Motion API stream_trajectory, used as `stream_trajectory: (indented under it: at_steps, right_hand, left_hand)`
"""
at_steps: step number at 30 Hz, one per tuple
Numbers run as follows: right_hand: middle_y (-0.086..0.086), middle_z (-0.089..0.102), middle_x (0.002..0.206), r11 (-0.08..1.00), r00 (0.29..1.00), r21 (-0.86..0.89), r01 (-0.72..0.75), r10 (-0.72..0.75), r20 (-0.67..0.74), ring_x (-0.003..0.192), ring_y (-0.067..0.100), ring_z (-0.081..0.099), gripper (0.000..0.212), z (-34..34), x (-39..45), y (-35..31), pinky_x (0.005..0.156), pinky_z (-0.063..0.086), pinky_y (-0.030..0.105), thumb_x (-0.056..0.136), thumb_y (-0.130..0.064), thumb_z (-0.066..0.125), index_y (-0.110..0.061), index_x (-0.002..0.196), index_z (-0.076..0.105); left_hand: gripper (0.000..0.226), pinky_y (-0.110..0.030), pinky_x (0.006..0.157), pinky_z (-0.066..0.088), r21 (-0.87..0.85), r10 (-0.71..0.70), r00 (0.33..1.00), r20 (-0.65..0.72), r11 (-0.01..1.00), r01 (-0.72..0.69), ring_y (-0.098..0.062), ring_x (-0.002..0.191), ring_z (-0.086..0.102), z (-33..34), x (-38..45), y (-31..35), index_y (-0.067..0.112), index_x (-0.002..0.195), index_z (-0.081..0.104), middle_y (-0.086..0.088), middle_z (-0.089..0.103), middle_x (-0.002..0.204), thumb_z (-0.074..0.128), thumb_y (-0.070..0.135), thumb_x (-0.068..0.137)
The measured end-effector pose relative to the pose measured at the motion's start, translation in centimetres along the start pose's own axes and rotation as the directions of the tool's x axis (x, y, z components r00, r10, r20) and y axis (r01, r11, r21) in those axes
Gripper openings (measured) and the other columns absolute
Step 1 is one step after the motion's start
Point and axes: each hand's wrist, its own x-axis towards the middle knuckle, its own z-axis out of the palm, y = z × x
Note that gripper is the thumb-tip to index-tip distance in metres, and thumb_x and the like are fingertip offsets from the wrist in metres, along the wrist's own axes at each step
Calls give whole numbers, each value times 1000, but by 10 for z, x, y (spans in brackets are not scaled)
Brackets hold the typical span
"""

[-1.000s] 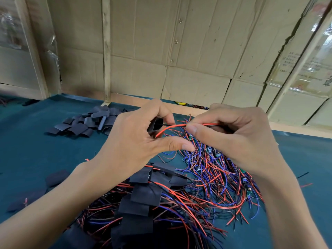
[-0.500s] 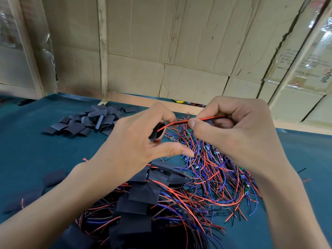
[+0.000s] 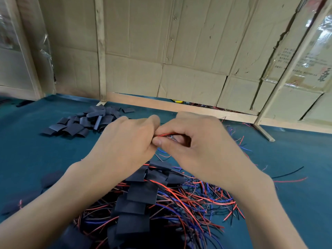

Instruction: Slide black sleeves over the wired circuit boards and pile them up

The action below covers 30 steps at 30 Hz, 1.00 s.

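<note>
Sleeved pile [image 3: 138, 198]: nearest, on wire tangle [image 3: 190, 200], green mat [image 3: 27, 155].
Left hand [image 3: 124, 141]: curled; grip hidden.
Right hand [image 3: 197, 144]: pinches red wire [image 3: 166, 134] and board [image 3: 171, 137], touching left hand.
Loose sleeves [image 3: 86, 121]: far left, near cardboard wall [image 3: 179, 42].

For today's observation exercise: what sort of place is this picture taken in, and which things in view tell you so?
Probably a small, makeshift assembly workshop. A teal work table carries a heap of loose black sleeves and a tangle of wires, and flattened cardboard serves as the wall.
</note>
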Motion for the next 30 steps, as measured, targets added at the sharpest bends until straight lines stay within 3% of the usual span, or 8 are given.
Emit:
stream_trajectory:
  at_steps: [2, 6, 11, 14, 18, 21, 25, 30]
  right_hand:
    - [-12, 53, 65, 971, 987, 198, -132, 110, 120, 59, 5, 52, 21, 7, 2, 8, 61, 42, 18, 85, -17, 77, -26, 104, 73]
    - [2, 70, 89, 774, 896, 472, -422, 275, 350, 57, 19, 64, 42, 11, 3, 31, 52, 55, 40, 86, -4, 76, -24, 119, 60]
    - [9, 74, 81, 688, 868, 536, -489, 324, 376, 54, 18, 58, 20, 5, -1, 57, 43, 45, 26, 85, -19, 79, -19, 103, 72]
    - [13, 73, 81, 646, 891, 613, -454, 331, 311, 57, 18, 57, 17, 1, 0, 63, 44, 42, 23, 87, -11, 76, -14, 104, 75]
    - [11, 73, 80, 729, 900, 532, -431, 309, 306, 61, 18, 48, 24, -1, 0, 58, 54, 37, 21, 89, -17, 74, -28, 110, 78]
    - [-11, 67, 68, 848, 931, 390, -358, 294, 217, 58, 7, 51, 28, 7, 2, 44, 58, 39, 17, 89, -18, 76, -32, 113, 77]
    - [-3, 59, 77, 971, 979, 150, -184, 169, 110, 69, 12, 53, 27, 21, 4, 20, 68, 42, 27, 92, -20, 72, -31, 116, 75]
    - [-8, 60, 91, 973, 983, 170, -158, 139, 120, 80, 5, 54, 31, 24, 4, 10, 74, 38, 16, 99, -17, 60, -22, 129, 69]
  left_hand:
    - [10, -33, 54, 27, 92, -52, 997, 62, 995, 46, -35, 64, 58, 4, 0, -10, 18, 83, 38, 3, 48, 62, 33, 26, 86]
    - [36, -37, 58, 32, 91, -150, 988, 27, 985, 147, -39, 74, 63, 11, 4, -36, 16, 89, 42, -11, 61, 71, 23, 46, 94]
    - [44, -36, 56, 31, 115, -102, 994, 30, 988, 98, -36, 71, 61, 13, 6, -60, 17, 83, 37, -4, 57, 68, 19, 57, 92]
    - [41, -36, 60, 28, 150, -23, 995, 92, 989, 9, -33, 66, 57, 12, 5, -62, 18, 82, 37, 4, 45, 62, 29, 55, 97]
    - [48, -39, 85, 38, 252, 53, 990, 129, 964, -84, -29, 67, 57, 12, 5, -55, 18, 85, 38, 4, 56, 68, 12, 58, 94]
    - [56, -37, 93, 34, 274, 77, 986, 147, 955, -115, -24, 69, 58, 12, 4, -44, 20, 89, 40, 4, 60, 73, 1, 61, 92]
    - [29, -36, 83, 38, 174, 132, 986, 101, 974, -148, -28, 61, 52, 17, 3, -29, 18, 87, 38, 3, 56, 69, 39, 44, 99]
    - [29, -17, 54, 19, -35, 36, 995, 94, 999, -33, -28, 59, 47, 14, 4, -28, 17, 84, 41, 8, 40, 57, 39, 46, 89]
